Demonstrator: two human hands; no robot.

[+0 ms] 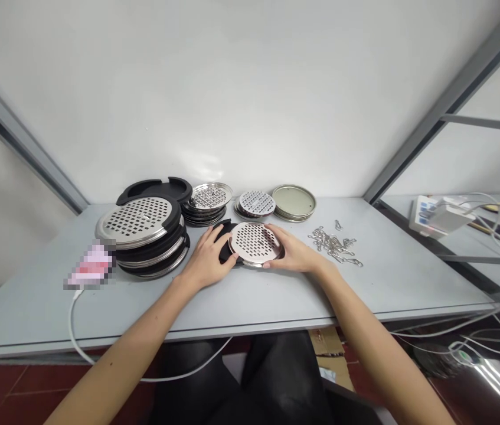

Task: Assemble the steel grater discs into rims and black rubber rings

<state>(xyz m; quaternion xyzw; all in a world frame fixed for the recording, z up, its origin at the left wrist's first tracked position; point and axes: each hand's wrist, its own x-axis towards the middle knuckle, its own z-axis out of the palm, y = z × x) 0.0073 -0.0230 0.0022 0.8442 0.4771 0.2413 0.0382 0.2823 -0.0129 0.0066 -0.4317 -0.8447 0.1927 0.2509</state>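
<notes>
I have the right grip (297, 251) pinching the right edge of the perforated disc (256, 242), thumb on the near rim, fingers on the far one. My left grip (209, 257) clasps the black holder (226, 254) — between that grip and the disc. On the tabletop (267, 304), a tall stack (139, 221) stands left of both grips; metal clips (332, 243) lie beyond the right grip, to its right.

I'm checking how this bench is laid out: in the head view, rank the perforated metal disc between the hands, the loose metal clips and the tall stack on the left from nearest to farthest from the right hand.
From the right hand:
1. Perforated metal disc: touched by its fingers.
2. Loose metal clips: scattered to its right.
3. Tall stack: beyond the left hand.
</notes>
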